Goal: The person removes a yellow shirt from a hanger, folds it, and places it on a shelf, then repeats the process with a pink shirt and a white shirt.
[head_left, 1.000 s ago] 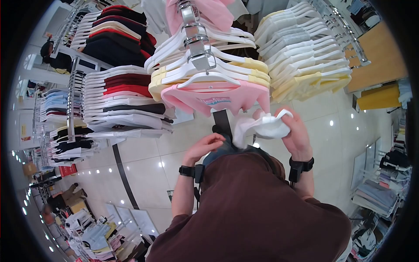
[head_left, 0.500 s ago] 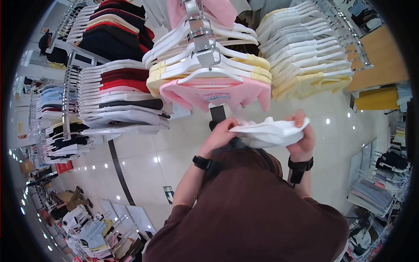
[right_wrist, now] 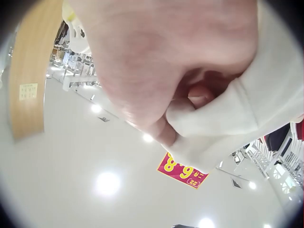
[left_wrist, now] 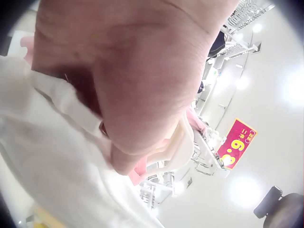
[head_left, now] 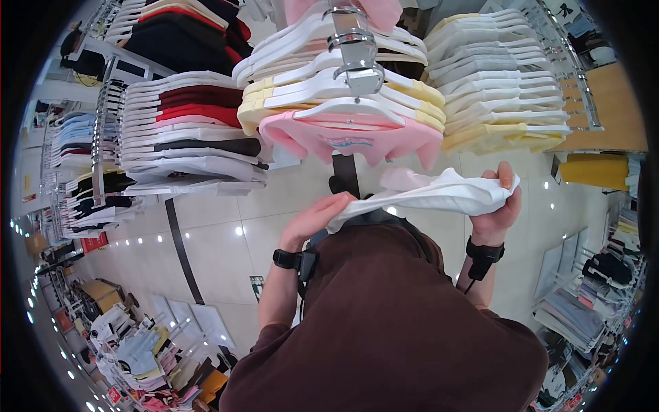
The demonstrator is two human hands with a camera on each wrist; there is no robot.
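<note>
A white garment (head_left: 439, 196) stretches between both hands in front of the person's waist, with a pale pinkish fold (head_left: 405, 180) along its far side. The left hand (head_left: 317, 218) pinches one end of it; in the left wrist view the cloth (left_wrist: 52, 142) runs out from under the thumb. At the other end the right hand (head_left: 500, 206) grips a bunched edge, and the right wrist view has a hemmed band (right_wrist: 223, 111) tucked into its curled fingers. Just beyond hangs a pink sweatshirt (head_left: 357, 141) with blue lettering, on a white hanger (head_left: 353, 106).
Yellow garments (head_left: 254, 110) hang behind the pink one on a chrome rail (head_left: 360, 55). White and pale yellow clothes (head_left: 501, 103) fill the right rack, dark, red and white ones (head_left: 199, 137) the left. Folded clothes (head_left: 573, 309) lie at lower right. Tiled floor (head_left: 226, 233) lies below.
The left hand has come to the white garment and taken hold of one end. The right hand has moved outward to the right, and the cloth now spreads wide between the hands.
</note>
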